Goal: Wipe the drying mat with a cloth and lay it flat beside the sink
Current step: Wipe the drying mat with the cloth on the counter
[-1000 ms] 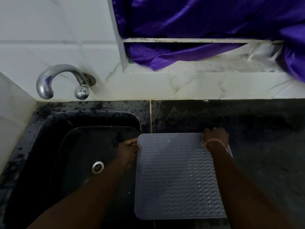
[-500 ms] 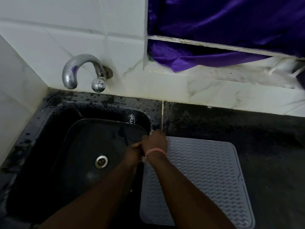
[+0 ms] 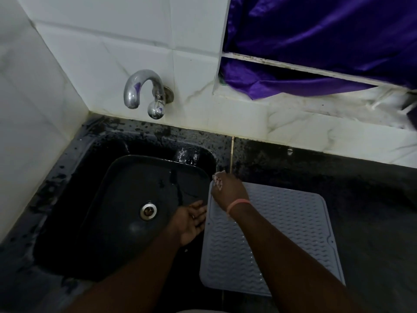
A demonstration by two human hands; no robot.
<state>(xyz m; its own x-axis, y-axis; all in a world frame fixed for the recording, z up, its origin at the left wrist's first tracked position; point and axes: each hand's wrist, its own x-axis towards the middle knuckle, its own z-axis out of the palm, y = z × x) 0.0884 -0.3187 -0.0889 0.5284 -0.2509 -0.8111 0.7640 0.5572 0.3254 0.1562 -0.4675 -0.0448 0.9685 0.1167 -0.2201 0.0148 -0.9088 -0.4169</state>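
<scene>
The grey drying mat (image 3: 282,233), ribbed with wavy lines, lies flat on the dark counter (image 3: 372,211) just right of the black sink (image 3: 67,222); its left edge reaches the sink's rim. My right hand (image 3: 230,188), a pink band on its wrist, presses on the mat's far left corner, fingers closed over a small pale cloth (image 3: 217,180) that peeks out at the fingertips. Beside the mat's left edge my left hand (image 3: 191,219) hovers over the sink, palm up, fingers spread, holding nothing.
A chrome tap (image 3: 144,91) juts from the white tiled wall above the sink, whose drain (image 3: 148,210) sits mid-basin. Purple fabric (image 3: 316,41) hangs over a window ledge at the back right. White tiles close off the left side.
My right hand slid from the mat's far right corner to its far left corner. My left hand let go of the mat's left edge and opened over the sink. The view shifted left.
</scene>
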